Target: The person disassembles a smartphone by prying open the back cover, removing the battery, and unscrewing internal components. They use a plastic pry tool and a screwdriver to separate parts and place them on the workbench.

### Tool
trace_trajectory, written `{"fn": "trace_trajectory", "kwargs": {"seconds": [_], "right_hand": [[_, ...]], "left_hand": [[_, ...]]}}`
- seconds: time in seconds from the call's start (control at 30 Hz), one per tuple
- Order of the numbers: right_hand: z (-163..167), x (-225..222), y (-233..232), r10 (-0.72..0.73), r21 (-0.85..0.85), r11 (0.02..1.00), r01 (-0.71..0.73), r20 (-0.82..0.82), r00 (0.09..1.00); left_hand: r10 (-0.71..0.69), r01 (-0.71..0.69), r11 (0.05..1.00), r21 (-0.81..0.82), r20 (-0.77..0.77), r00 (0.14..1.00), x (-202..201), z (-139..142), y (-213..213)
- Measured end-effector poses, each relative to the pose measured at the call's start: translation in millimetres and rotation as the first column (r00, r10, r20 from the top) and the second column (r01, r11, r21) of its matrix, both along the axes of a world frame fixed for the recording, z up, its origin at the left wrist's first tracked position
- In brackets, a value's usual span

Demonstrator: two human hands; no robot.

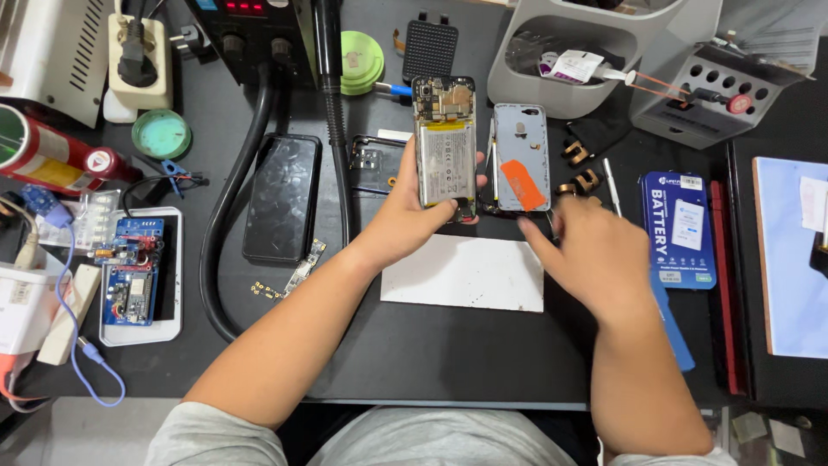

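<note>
Upper left of frame: red cylindrical can [47,160] lying on its side, bearing a white label patch; just right of it a round green lid [161,134]; above, a cream power strip [138,52] with a black plug.

Lower left: white tray [172,285] holding blue circuit boards [131,272]; a blue cable [82,345] loops below it toward the table edge.

Centre left: black phone [281,198] lying face up, between a thick black hose [233,207] and the left forearm.

Centre: left hand [414,216] raised above the mat, fingers wrapped round the lower part of an opened phone [445,142], back removed, silver battery and circuit board exposed, held upright in the picture. Just right of it a pale blue back cover [520,155] with an orange sticker lies on the mat. Below both, a white rectangular sheet [466,274]; bare black mat runs from it down to the near table edge.

Centre right: right hand [595,255], blurred, fingers loosely curled, forefinger reaching toward the lower edge of the cover; whether it touches cannot be told.

Upper right: grey organiser bin [561,52] and a grey tool holder [716,95].

Right: blue rectangular battery package [679,229], white lettering, lying flat; further right a pale blue board [789,259] at the frame edge.
</note>
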State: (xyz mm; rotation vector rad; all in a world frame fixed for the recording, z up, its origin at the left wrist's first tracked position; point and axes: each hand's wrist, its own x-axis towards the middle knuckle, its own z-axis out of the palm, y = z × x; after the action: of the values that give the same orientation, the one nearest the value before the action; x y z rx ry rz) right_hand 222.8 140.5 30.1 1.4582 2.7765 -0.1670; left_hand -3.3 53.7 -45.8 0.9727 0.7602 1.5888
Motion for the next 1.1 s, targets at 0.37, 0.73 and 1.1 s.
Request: {"fn": "trace_trajectory", "kwargs": {"seconds": [0.37,0.73,1.1], "right_hand": [[-15,21,13,0.029,-0.053,0.998,-0.02,0.186,0.982],[6,-7,-17,0.329,0.074,0.939,-0.336,-0.479,0.814],[-11,-8,-4,0.27,0.082,0.962,-0.259,-0.418,0.868]], "left_hand": [[-0.009,0.05,0.99,-0.129,0.297,0.955,-5,11,2],[0.053,-0.023,0.986,-0.166,0.183,0.982,-5,5,4],[0.203,-0.183,0.978,-0.1,0.256,0.945,-13,7,5]]}}
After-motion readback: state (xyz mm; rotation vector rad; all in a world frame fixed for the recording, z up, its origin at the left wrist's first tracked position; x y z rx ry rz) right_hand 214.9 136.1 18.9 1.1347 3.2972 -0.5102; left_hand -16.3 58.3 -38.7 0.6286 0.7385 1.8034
